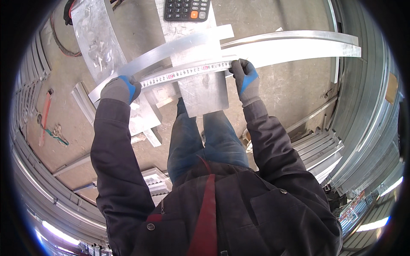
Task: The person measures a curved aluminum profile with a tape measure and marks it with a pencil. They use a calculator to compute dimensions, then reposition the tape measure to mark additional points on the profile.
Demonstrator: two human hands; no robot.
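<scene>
A white tape measure blade (188,73) is stretched between my hands, above a metal plate (204,100) in front of me. My left hand (121,88), in a grey and blue glove, is closed around the left end of the blade, over the end of a long silvery metal strip (188,41). My right hand (244,81), gloved alike, pinches the blade's right end between thumb and fingers. Just beyond it a bright, long metal profile (294,49) runs off to the right. No tape case can be made out.
A black calculator (186,10) rests at the far end of the plate. At the left stands another metal sheet (99,40) with scraps on it. Stacked metal profiles (320,149) lie at the right. A red-handled tool (46,111) is on the floor at the left.
</scene>
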